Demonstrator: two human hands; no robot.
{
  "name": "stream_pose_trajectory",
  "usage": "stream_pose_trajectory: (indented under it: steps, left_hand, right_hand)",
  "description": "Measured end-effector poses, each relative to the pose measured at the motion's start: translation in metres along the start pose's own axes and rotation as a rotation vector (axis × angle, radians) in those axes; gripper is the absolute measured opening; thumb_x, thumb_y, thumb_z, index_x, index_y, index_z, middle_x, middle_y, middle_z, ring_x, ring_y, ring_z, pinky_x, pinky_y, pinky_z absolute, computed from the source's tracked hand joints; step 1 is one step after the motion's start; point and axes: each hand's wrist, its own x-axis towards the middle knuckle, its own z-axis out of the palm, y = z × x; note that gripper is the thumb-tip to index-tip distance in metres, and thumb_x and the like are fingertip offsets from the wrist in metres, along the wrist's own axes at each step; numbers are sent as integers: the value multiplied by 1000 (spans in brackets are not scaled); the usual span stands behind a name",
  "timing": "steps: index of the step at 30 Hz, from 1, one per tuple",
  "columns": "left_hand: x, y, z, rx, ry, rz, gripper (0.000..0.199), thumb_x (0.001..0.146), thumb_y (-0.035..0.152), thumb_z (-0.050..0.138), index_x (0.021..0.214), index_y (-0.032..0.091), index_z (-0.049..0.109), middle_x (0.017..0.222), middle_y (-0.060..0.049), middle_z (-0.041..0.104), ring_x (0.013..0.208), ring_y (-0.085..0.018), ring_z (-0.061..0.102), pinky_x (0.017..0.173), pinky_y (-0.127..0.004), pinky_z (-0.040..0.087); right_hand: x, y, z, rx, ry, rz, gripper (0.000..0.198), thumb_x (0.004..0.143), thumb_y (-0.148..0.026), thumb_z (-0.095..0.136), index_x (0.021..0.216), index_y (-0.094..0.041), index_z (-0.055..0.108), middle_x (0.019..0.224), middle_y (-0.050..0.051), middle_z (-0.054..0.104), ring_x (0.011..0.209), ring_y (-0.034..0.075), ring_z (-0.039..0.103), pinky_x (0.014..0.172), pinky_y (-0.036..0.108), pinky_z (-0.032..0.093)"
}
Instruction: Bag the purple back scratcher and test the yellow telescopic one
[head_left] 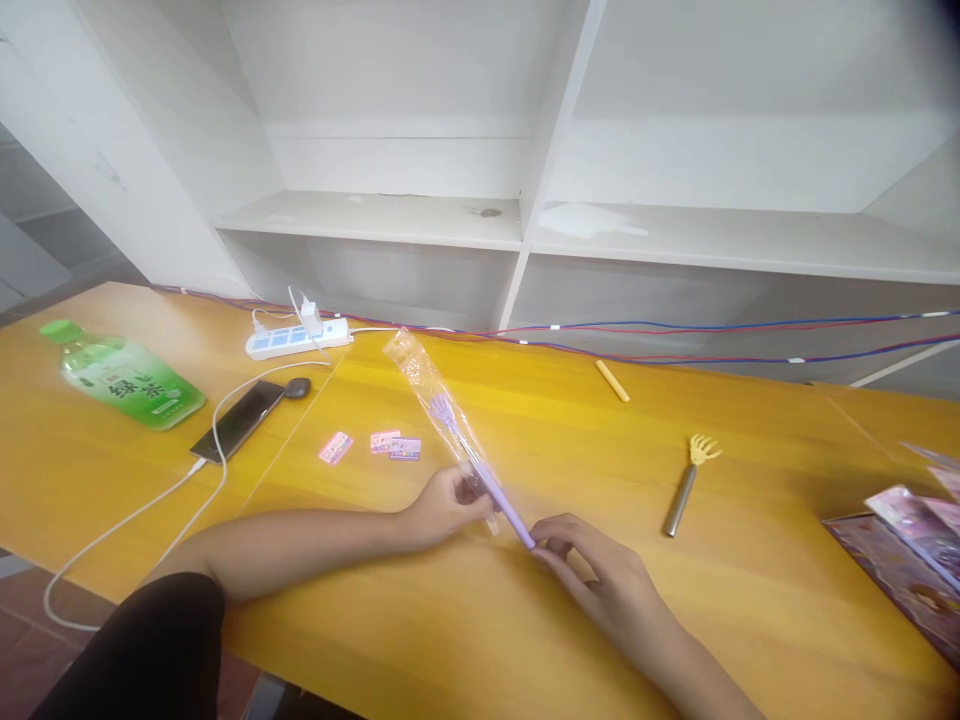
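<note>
A purple back scratcher point(501, 497) with a small hand-shaped head lies slantwise over the table, partly inside a clear plastic sleeve point(405, 352). Its handle end sticks out of the sleeve toward me. My left hand point(450, 503) is closed around the sleeve and the handle near its middle. With thumb and fingers, my right hand point(589, 560) pinches the bare end of the handle. To the right rests a second back scratcher with a yellow claw head point(703, 450) and a metal shaft point(679, 503).
Small printed cards point(395, 445) lie beyond my left forearm. Farther left are a green tea bottle point(124, 375), a phone point(238, 421) on a white cable and a power strip point(298, 337). A yellow stick point(613, 381) sits near the shelf; a patterned box point(892, 570) holds packets at right.
</note>
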Motion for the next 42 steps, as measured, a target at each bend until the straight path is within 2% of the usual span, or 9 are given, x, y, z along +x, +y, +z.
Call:
stream_pose_trajectory:
  steps: [6, 13, 16, 19, 24, 27, 29, 34, 42]
  left_hand:
    - [-10, 3, 10, 166, -190, -28, 23, 91, 33, 76, 98, 12, 76, 94, -9, 76, 88, -20, 72, 84, -28, 55]
    - [-18, 3, 17, 322, -256, 50, 19, 87, 23, 70, 103, 13, 75, 92, -6, 74, 82, -18, 68, 75, -25, 52]
    - [-20, 4, 17, 441, -277, 145, 17, 84, 19, 70, 99, 15, 76, 85, -3, 72, 75, -15, 64, 71, -23, 49]
    - [-20, 8, 17, 400, -332, 145, 12, 86, 20, 70, 96, 15, 75, 85, -4, 71, 76, -15, 63, 70, -23, 49]
    - [-17, 15, 17, 284, -275, 52, 19, 94, 33, 70, 97, 14, 70, 90, -6, 69, 85, -19, 66, 78, -27, 52]
    - [-16, 13, 14, 216, -264, 17, 25, 95, 40, 72, 98, 15, 67, 89, -6, 67, 84, -19, 66, 81, -29, 53]
    - [-16, 11, 11, 131, -273, -18, 33, 94, 46, 76, 102, 15, 66, 93, -6, 67, 86, -19, 66, 82, -30, 53]
    - [-14, 9, 7, -78, -252, -88, 53, 89, 59, 82, 111, 14, 66, 105, -10, 69, 90, -20, 69, 85, -32, 56]
    - [-4, -2, 8, -247, -28, -109, 54, 90, 64, 79, 102, 12, 66, 92, -8, 71, 76, -18, 68, 74, -30, 54]
  right_hand:
    - [-3, -6, 9, -197, 64, -175, 27, 101, -8, 65, 125, -19, 62, 103, 6, 68, 89, 13, 65, 79, 24, 52]
    - [-2, -9, 14, -243, 89, -93, 8, 102, -16, 65, 108, -20, 67, 90, 4, 58, 72, 11, 55, 63, 23, 44]
    - [-1, -12, 15, -200, 86, -95, 4, 102, -15, 63, 101, -18, 65, 91, 5, 57, 72, 11, 54, 63, 22, 44]
    - [-2, -13, 12, -163, 22, -121, 3, 103, -19, 61, 104, -18, 65, 94, 6, 58, 79, 12, 58, 66, 22, 48]
    - [-6, -10, 6, -189, -125, -146, 33, 101, -42, 68, 127, -22, 66, 109, 9, 60, 90, 15, 62, 73, 25, 54]
    - [-6, -9, 6, -190, -144, -5, 22, 107, -33, 55, 121, -26, 71, 104, 6, 63, 80, 13, 59, 65, 24, 48]
    - [-5, -9, 6, -141, -161, 138, 24, 109, -32, 48, 111, -26, 71, 92, 3, 64, 70, 12, 55, 60, 23, 44]
    - [-3, -12, 2, 30, -197, 380, 28, 110, -39, 46, 97, -23, 64, 83, -1, 66, 71, 12, 61, 62, 22, 48]
    - [-8, -11, 5, 38, -158, 412, 26, 108, -45, 54, 96, -25, 65, 79, -3, 67, 70, 13, 63, 62, 23, 49]
